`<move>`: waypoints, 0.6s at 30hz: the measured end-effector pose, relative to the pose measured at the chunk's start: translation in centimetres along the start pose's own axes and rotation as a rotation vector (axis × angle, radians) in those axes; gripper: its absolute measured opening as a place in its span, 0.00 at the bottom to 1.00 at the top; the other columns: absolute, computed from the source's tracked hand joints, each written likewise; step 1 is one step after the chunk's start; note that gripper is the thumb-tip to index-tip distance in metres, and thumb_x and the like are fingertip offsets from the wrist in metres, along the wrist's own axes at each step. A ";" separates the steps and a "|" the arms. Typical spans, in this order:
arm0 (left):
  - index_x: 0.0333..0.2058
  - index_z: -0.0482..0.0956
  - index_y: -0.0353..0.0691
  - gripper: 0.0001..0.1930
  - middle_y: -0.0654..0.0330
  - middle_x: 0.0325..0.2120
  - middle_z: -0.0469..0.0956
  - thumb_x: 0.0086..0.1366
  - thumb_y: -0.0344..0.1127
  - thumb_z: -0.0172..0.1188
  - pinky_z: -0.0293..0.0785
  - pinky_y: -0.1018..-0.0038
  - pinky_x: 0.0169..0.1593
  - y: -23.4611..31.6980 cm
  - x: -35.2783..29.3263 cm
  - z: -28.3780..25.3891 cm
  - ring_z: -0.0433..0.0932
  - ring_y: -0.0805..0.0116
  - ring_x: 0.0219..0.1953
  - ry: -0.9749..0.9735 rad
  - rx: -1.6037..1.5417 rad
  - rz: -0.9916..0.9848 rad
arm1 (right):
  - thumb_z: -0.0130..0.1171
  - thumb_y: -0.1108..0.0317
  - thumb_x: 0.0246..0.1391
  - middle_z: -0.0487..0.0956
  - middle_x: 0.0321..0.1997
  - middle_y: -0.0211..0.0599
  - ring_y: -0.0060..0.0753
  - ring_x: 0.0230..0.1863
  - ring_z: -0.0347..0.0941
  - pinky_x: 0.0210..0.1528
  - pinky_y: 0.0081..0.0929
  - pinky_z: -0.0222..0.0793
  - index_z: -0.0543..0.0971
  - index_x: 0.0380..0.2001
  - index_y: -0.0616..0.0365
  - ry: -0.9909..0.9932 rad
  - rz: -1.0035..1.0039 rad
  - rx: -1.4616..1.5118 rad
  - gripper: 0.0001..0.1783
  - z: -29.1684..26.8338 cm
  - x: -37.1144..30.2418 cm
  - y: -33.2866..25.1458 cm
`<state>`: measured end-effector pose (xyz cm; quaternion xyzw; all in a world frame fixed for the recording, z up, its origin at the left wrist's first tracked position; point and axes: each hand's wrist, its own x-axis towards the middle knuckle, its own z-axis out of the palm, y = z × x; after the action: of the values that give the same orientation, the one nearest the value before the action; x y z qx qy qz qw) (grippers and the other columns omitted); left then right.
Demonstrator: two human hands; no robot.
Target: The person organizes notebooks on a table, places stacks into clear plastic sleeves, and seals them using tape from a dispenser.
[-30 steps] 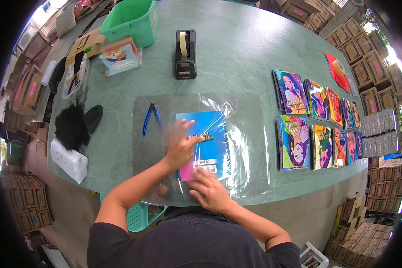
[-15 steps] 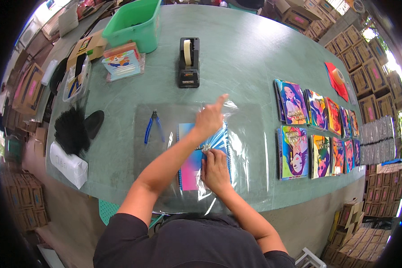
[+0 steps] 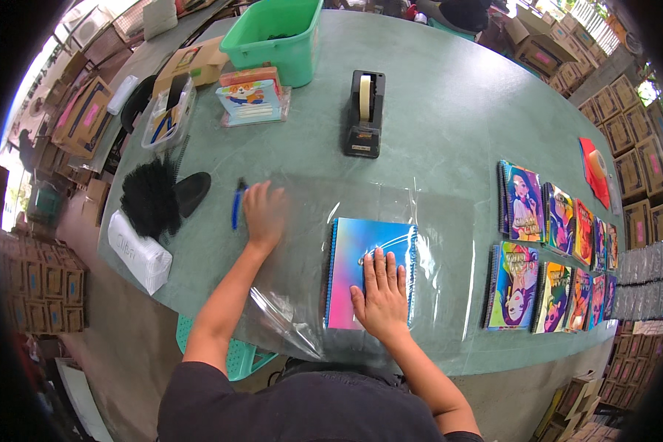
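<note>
A spiral notebook point(image 3: 344, 295) with a blue-to-pink cover lies on a clear plastic sheet point(image 3: 446, 302). Blue coil shows along both its left and right edges. My right hand point(image 3: 384, 298) rests flat on the cover, fingers stretched out. Thin white curved lines cross the cover just above those fingertips. To the left, my left hand point(image 3: 264, 217), smeared by motion, is over the table with its fingers apart. Blue-handled pliers point(image 3: 236, 206) lie right against its fingers, partly hidden. Near my left forearm the sheet's lower left corner is wrinkled and raised.
A black tape dispenser point(image 3: 365, 114) stands beyond the notebook. Stacks of colourful notebooks point(image 3: 514, 287) line the right side. At left are a black brush point(image 3: 151, 195), a white wrapped block point(image 3: 138, 250), a clear tool box point(image 3: 171, 114) and a green bin point(image 3: 295, 59).
My left hand has swung from above the notebook to the left, and the pliers have shifted left. My right hand has gone from bent fingers to flat on the cover. The view has shifted.
</note>
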<state>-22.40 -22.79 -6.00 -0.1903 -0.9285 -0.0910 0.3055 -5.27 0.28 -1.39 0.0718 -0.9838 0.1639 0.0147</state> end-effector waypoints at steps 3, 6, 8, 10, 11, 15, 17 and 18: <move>0.43 0.75 0.42 0.17 0.56 0.41 0.73 0.54 0.39 0.59 0.65 0.63 0.53 2.9 4.6 2.4 0.68 0.57 0.50 -0.397 -0.450 0.030 | 0.42 0.51 0.58 0.53 0.69 0.48 0.48 0.71 0.42 0.69 0.47 0.34 0.59 0.63 0.60 -0.006 -0.003 -0.014 0.34 0.0 0.0 0.0; 0.43 0.76 0.40 0.18 0.52 0.42 0.74 0.53 0.36 0.64 0.69 0.64 0.49 9.3 9.4 6.3 0.71 0.54 0.48 -0.589 -0.709 0.204 | 0.42 0.50 0.59 0.54 0.68 0.49 0.48 0.71 0.43 0.69 0.47 0.35 0.59 0.62 0.60 -0.003 -0.009 -0.029 0.33 -0.1 0.1 0.2; 0.45 0.74 0.41 0.21 0.52 0.40 0.75 0.53 0.39 0.65 0.70 0.64 0.48 12.4 10.5 9.0 0.74 0.54 0.43 -0.472 -0.713 0.403 | 0.43 0.51 0.58 0.55 0.68 0.48 0.47 0.71 0.43 0.69 0.45 0.33 0.60 0.62 0.59 0.011 -0.009 -0.017 0.33 0.0 0.0 0.1; 0.45 0.72 0.42 0.23 0.52 0.37 0.76 0.51 0.41 0.66 0.71 0.63 0.47 13.8 11.4 10.2 0.75 0.54 0.41 -0.540 -0.763 0.439 | 0.45 0.51 0.57 0.56 0.67 0.47 0.47 0.70 0.45 0.69 0.44 0.34 0.61 0.61 0.59 0.024 -0.021 -0.013 0.33 -0.2 0.1 -0.1; 0.45 0.72 0.42 0.24 0.52 0.36 0.77 0.50 0.42 0.67 0.71 0.63 0.46 14.8 12.1 10.5 0.76 0.54 0.40 -0.623 -0.806 0.418 | 0.45 0.51 0.57 0.56 0.67 0.47 0.47 0.70 0.45 0.69 0.44 0.34 0.61 0.61 0.59 0.025 -0.011 -0.014 0.33 -0.3 0.1 0.2; 0.39 0.71 0.42 0.22 0.54 0.31 0.78 0.49 0.45 0.67 0.71 0.61 0.42 10.8 12.9 5.7 0.77 0.54 0.37 -1.055 -0.707 0.166 | 0.46 0.50 0.56 0.57 0.67 0.47 0.48 0.69 0.47 0.68 0.44 0.37 0.62 0.61 0.58 0.040 0.013 -0.007 0.33 -0.4 -0.1 0.1; 0.39 0.70 0.42 0.22 0.54 0.31 0.78 0.50 0.45 0.67 0.71 0.61 0.39 6.0 11.3 5.4 0.77 0.54 0.37 -0.920 -0.421 0.282 | 0.46 0.51 0.56 0.57 0.67 0.46 0.48 0.69 0.47 0.69 0.44 0.36 0.62 0.61 0.58 0.046 0.011 -0.003 0.33 -0.2 -0.1 -0.1; 0.39 0.71 0.42 0.21 0.54 0.31 0.78 0.50 0.44 0.66 0.71 0.62 0.38 4.0 10.2 5.8 0.77 0.54 0.37 -0.850 -0.439 0.318 | 0.43 0.50 0.58 0.54 0.68 0.47 0.48 0.70 0.45 0.69 0.46 0.36 0.59 0.62 0.58 0.026 0.004 -0.009 0.34 -0.3 -0.1 -0.1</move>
<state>-31.43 -14.44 -4.26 -0.4093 -0.8894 -0.1508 -0.1369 -5.12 0.26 -1.09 0.0678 -0.9843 0.1605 0.0276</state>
